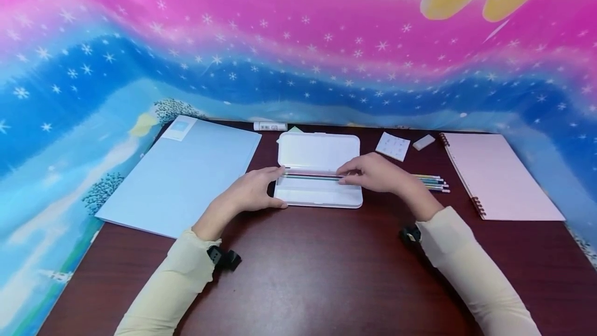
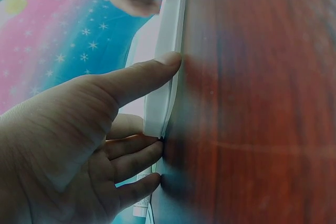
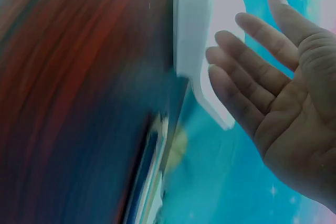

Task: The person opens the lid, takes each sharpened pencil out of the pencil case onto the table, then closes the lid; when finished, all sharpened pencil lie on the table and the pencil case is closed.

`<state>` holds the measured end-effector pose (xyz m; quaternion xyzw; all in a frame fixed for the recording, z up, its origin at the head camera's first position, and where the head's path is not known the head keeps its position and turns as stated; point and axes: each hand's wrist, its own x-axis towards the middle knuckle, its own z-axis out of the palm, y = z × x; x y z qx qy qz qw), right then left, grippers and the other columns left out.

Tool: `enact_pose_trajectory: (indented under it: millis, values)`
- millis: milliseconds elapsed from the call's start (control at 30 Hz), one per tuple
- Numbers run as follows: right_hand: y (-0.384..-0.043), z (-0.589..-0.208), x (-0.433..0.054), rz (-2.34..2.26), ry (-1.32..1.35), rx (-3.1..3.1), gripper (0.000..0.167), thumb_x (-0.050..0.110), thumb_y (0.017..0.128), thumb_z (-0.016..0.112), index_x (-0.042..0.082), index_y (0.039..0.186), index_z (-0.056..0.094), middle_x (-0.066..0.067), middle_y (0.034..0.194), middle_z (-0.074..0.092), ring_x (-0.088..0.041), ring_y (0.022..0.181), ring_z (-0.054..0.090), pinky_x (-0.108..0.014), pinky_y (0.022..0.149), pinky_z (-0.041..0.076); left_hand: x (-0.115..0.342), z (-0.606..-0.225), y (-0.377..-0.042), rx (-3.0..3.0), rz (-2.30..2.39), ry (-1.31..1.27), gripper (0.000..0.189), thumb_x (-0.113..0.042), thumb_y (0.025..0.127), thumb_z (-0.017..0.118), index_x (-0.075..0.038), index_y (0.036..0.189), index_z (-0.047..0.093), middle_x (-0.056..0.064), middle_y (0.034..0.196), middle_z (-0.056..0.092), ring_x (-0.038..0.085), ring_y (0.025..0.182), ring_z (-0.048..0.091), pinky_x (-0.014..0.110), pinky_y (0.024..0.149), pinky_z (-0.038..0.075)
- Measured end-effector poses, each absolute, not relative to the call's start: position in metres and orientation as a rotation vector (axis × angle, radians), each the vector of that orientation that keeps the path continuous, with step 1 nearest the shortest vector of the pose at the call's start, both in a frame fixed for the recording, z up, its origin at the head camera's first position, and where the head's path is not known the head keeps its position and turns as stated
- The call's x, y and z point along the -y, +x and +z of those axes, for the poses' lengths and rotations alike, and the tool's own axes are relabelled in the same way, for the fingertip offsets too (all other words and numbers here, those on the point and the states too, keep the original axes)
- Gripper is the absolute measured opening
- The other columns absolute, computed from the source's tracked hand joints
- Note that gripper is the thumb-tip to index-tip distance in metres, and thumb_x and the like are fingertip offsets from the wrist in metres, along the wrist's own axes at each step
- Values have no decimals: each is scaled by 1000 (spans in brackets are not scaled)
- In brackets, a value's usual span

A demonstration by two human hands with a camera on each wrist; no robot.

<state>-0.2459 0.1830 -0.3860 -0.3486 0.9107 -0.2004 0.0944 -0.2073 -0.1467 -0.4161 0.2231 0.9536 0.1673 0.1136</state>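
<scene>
An opened white pencil case (image 1: 322, 198) lies on the table, its lid tipped back. Several pencils (image 1: 310, 176) lie lengthwise inside it. My left hand (image 1: 252, 189) holds the case's left end, thumb along the front edge and fingers round the far side; the left wrist view shows that thumb against the white case wall (image 2: 167, 35). Over the right part of the case is my right hand (image 1: 373, 172), fingertips by the pencils' ends. In the right wrist view the right hand (image 3: 294, 93) has its fingers extended, with nothing seen gripped.
More pencils (image 1: 434, 183) lie right of the case, partly behind the right forearm. A pink spiral notebook (image 1: 503, 175), white eraser (image 1: 424, 142) and small paper pad (image 1: 393, 146) are farther right. A light-blue folder (image 1: 186, 180) lies left; a white tube (image 1: 270, 126) is behind.
</scene>
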Motion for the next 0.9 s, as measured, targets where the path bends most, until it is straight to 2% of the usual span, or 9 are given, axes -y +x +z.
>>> enact_pose_trajectory:
  millis: [200, 300, 433, 700, 900]
  values:
    - [-246, -389, -167, -495, -998, -2695, 30, 27, 98, 68, 19, 126, 74, -2, 124, 74, -18, 115, 69, -43, 98, 56, 146, -417, -208, -2801, 491, 656, 95, -52, 84, 78, -11, 158, 36, 13, 160, 42, 29, 149, 40, 48, 120, 37]
    - [-245, -390, -160, -452, -998, -2705, 27, 21, 97, 70, 19, 122, 76, -2, 119, 76, -16, 104, 69, -41, 94, 56, 146, -417, -208, -2803, 492, 654, 95, -52, 84, 78, -11, 158, 36, 13, 160, 42, 30, 149, 40, 49, 119, 37]
    - [-245, -395, -152, -356, -1000, -2717, 25, 15, 94, 73, 19, 118, 78, 0, 109, 76, -14, 87, 62, -36, 86, 55, 147, -417, -208, -2799, 493, 650, 95, -52, 84, 78, -11, 158, 35, 13, 161, 41, 29, 149, 40, 49, 120, 37]
    - [-248, -394, -143, -257, -1070, -2710, 19, 12, 93, 73, 20, 110, 78, 5, 86, 70, -14, 76, 55, -31, 72, 47, 148, -416, -208, -2803, 491, 647, 95, -52, 84, 78, -12, 159, 35, 13, 161, 41, 30, 149, 40, 49, 120, 37]
    - [-248, -396, -141, -255, -1094, -2713, 14, 16, 95, 72, 22, 105, 79, 6, 92, 74, -12, 75, 56, -29, 73, 48, 148, -415, -207, -2795, 494, 645, 95, -51, 84, 78, -12, 159, 35, 13, 161, 42, 30, 149, 40, 49, 119, 37]
